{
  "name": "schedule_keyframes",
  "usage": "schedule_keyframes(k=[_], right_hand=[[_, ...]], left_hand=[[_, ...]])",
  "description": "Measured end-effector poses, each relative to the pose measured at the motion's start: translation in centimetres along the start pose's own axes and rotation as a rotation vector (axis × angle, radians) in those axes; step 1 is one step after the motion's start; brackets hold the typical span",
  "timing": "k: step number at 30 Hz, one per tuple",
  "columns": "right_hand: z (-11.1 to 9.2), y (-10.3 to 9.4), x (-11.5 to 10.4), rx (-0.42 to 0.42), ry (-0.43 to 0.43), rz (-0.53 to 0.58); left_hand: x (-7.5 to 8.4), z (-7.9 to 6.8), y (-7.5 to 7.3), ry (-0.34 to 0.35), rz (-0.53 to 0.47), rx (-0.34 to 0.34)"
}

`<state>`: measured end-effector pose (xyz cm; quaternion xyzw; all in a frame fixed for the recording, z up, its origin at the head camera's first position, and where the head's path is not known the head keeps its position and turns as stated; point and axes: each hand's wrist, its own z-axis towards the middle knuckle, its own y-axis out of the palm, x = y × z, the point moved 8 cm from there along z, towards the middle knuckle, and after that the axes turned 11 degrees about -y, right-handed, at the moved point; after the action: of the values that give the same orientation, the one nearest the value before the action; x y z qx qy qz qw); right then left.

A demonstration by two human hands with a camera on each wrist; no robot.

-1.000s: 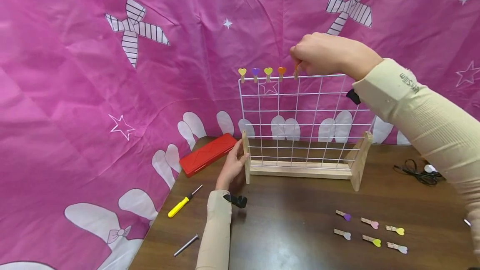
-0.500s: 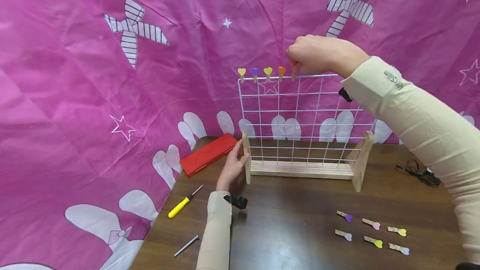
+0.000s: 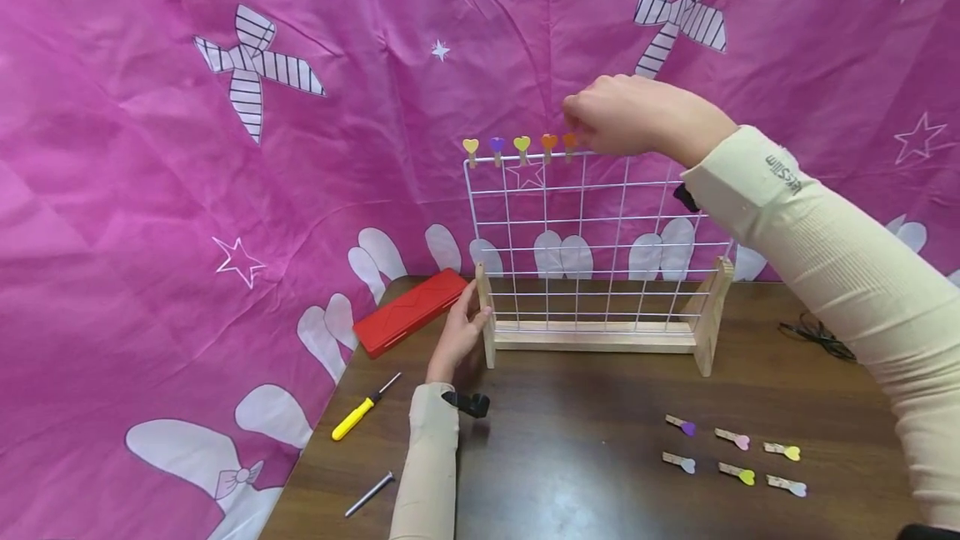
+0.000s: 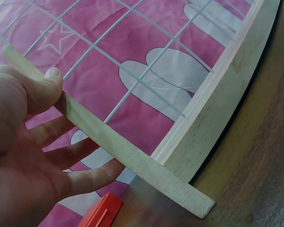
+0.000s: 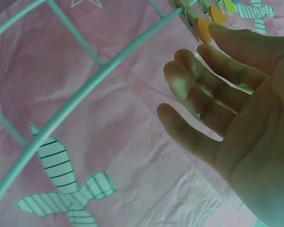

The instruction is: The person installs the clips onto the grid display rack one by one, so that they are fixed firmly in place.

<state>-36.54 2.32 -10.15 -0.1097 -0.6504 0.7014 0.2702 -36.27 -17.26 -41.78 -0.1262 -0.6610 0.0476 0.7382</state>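
A white wire grid rack stands upright in a wooden base. My left hand holds its left wooden upright, thumb on one side and fingers on the other. Several heart-topped clothespins sit along the top wire: a yellow one, a purple one, a lime one and an orange one. Just right of these, my right hand pinches another orange clothespin clipped on the wire. Its thumb touches the heart; the other fingers are loosely bent.
Several more heart clothespins, among them a pink one, lie at the table's right front. A red case, a yellow screwdriver and a metal rod lie left. A black cable lies behind the right arm.
My right hand has moved left along the top wire, bringing the orange clothespin nearer its orange neighbour. More of its heart shows now. The left hand keeps its hold, and the head view has shifted slightly.
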Motion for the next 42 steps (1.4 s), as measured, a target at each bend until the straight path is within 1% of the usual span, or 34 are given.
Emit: schedule_keyframes(k=[4, 6, 7, 10, 11, 14, 18, 21, 23, 30, 39, 42], right_hand=[[-1.9, 0.4, 0.2, 0.059, 0.01, 0.016], [-3.0, 0.8, 0.1, 0.088, 0.005, 0.029], [-3.5, 1.2, 0.1, 0.097, 0.005, 0.037], [-5.1, 2.4, 0.0, 0.122, -0.012, 0.063], [-5.6, 2.9, 0.0, 0.135, -0.024, 0.067], [-7.0, 4.7, 0.2, 0.161, -0.037, 0.092], [-8.9, 7.5, 0.5, 0.171, -0.024, 0.142], [-10.2, 9.7, 0.6, 0.16, 0.004, 0.185], [-11.1, 11.3, 0.6, 0.161, 0.005, 0.207], [-14.1, 16.5, -0.6, 0.181, -0.016, 0.275], [-17.5, 23.2, -2.4, 0.145, 0.024, 0.408], [-18.7, 26.1, -2.9, 0.1, 0.043, 0.48]], left_hand=[[-0.1, 0.1, -0.1, 0.006, -0.003, 0.0], [-1.0, 0.6, -0.2, 0.008, -0.002, 0.014], [-1.3, 0.7, -0.3, 0.004, 0.001, 0.019], [-1.4, 0.8, -0.4, 0.003, -0.005, 0.021], [-1.4, 0.8, -0.4, 0.0, -0.001, 0.024], [-0.1, 0.0, -0.4, -0.004, 0.016, 0.013], [0.2, -0.1, -0.4, -0.006, 0.041, 0.011], [0.1, -0.1, -0.3, -0.008, 0.032, 0.008], [0.0, 0.0, -0.3, -0.014, 0.024, 0.01], [0.0, -0.1, -0.2, -0.015, 0.015, 0.008], [0.1, 0.0, -0.2, -0.008, 0.012, 0.011], [0.1, 0.0, -0.2, -0.004, 0.012, 0.009]])
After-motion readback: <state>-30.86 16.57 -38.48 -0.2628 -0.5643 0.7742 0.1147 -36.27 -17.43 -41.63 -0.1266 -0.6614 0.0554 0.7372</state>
